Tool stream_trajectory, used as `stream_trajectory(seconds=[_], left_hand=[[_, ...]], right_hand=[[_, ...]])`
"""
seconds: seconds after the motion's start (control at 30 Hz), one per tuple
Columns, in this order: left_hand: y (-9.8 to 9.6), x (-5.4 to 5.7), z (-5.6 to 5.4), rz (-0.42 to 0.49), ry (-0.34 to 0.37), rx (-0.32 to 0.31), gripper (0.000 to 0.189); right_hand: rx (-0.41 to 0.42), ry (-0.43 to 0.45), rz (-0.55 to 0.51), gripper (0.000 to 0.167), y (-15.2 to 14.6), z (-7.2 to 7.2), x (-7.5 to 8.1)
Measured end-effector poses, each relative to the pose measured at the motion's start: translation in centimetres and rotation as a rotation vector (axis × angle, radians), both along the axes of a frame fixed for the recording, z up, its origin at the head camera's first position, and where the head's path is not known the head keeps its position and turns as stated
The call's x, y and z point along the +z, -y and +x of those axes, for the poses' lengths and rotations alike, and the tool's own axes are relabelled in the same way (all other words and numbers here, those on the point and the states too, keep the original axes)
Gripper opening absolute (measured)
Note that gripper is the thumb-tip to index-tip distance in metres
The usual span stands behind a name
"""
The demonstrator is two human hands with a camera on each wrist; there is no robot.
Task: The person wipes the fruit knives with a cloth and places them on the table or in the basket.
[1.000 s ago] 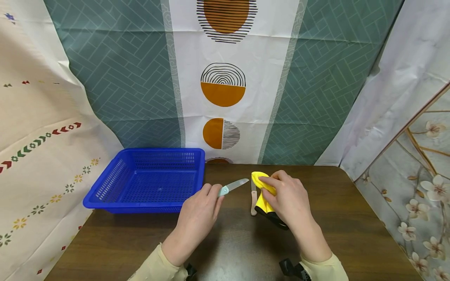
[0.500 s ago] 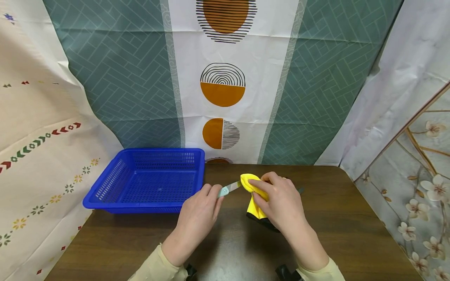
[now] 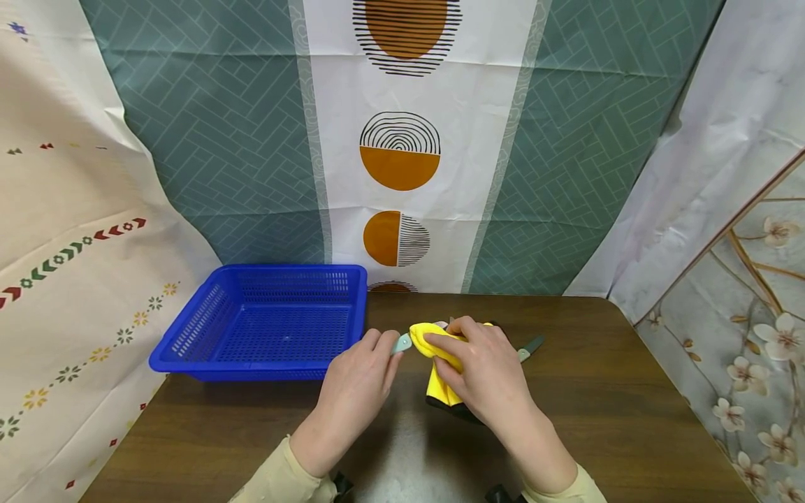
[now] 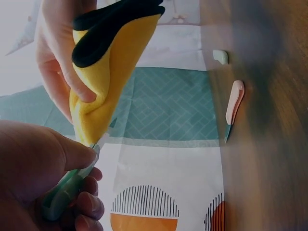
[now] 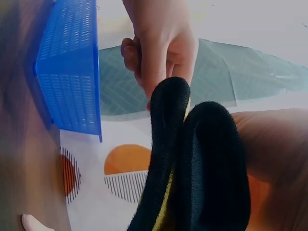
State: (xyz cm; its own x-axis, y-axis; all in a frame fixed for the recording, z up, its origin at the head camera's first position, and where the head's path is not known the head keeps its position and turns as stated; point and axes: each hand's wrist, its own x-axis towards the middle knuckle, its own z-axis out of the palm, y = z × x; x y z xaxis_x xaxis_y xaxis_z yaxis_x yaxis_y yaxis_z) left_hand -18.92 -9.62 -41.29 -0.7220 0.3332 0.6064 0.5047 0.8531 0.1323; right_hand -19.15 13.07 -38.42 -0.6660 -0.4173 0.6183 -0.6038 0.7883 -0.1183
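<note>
In the head view my left hand [image 3: 355,381] grips the mint-green handle of a small knife [image 3: 401,343], which points to the right. My right hand [image 3: 487,370] pinches a yellow cloth [image 3: 440,386] with a black edge, folded around the blade close to the handle. Most of the blade is hidden in the cloth. Left wrist view: the thumb and curled fingers close round the knife handle [image 4: 65,195], and the cloth [image 4: 113,62] hangs from the other hand. In the right wrist view the cloth's black edge [image 5: 211,163] covers much of the work.
A blue perforated plastic basket [image 3: 251,368] stands at the back left of the brown wooden table [image 3: 629,405]. A green-handled knife [image 3: 531,348] lies right of the right hand. The left wrist view also has a pink-handled knife [image 4: 235,102] on the table.
My right hand has moved left with the cloth, along the blade from beyond its tip to near the handle. The green-handled knife has come into view. My left hand stays put.
</note>
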Motion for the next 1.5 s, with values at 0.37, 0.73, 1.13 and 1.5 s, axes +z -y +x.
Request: stream_trajectory(seconds=[0.37, 0.73, 1.13, 1.5], left_hand=[[0.1, -0.1, 0.1, 0.000, -0.029, 0.001, 0.025], [0.2, -0.1, 0.1, -0.002, -0.034, 0.015, 0.024], [0.4, 0.0, 0.1, 0.018, -0.079, 0.010, 0.022], [0.5, 0.2, -0.3, 0.034, -0.118, 0.014, 0.022]], right_hand=[[-0.028, 0.014, -0.005, 0.039, -0.6, -0.6, -0.1], [-0.082, 0.067, -0.022, 0.039, -1.7, -1.2, -0.1], [-0.136, 0.099, -0.046, 0.038, -2.9, -1.6, 0.3], [-0.174, 0.139, -0.070, 0.039, -3.6, -1.9, 0.2]])
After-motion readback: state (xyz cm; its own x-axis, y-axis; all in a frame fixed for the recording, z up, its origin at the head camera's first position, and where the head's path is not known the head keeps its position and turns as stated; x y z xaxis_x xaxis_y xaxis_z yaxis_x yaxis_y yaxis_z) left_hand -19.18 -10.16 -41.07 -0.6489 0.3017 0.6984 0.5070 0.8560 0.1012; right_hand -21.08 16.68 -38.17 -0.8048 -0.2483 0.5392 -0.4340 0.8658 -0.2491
